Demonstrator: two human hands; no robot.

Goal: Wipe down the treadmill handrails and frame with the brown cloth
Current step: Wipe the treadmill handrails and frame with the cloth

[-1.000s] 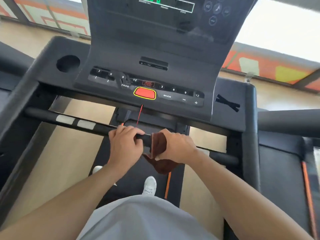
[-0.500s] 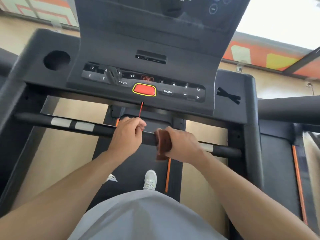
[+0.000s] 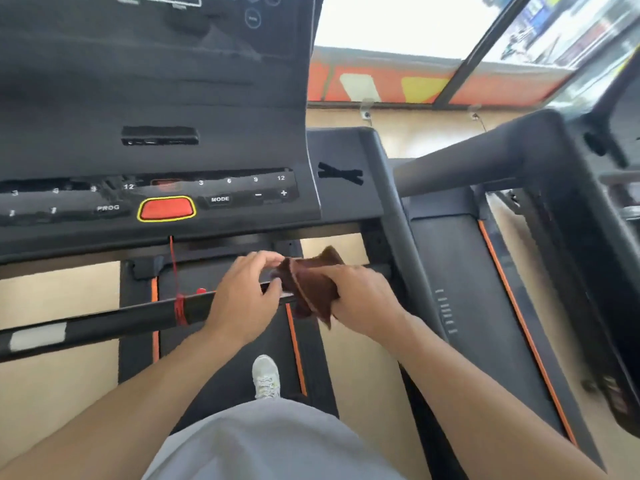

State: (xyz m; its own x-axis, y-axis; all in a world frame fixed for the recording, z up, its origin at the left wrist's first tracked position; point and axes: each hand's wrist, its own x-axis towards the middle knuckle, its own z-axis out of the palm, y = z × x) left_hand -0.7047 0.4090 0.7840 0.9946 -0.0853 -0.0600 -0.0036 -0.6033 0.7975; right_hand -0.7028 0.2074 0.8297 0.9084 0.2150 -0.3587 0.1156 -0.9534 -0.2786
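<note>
Head view — hands [image 3: 360,295] wrap brown cloth [image 3: 309,285] around handrail [image 3: 138,315].

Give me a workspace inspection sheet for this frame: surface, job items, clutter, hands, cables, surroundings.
Surface: crossbar, black, runs under the console; pale patch near its left end.
Job's things: brown cloth wrapped over the crossbar's right part, a corner sticking up.
Clutter: nothing seen.
Grippers: right hand clamps the cloth on the bar; left hand rests on the bar just left of it, fingertips at the cloth edge.
Cables: red cord hangs from below the red button and is wound around the crossbar.
Surroundings: belt below with one white shoe; second treadmill at right; window and orange wall band beyond.
</note>
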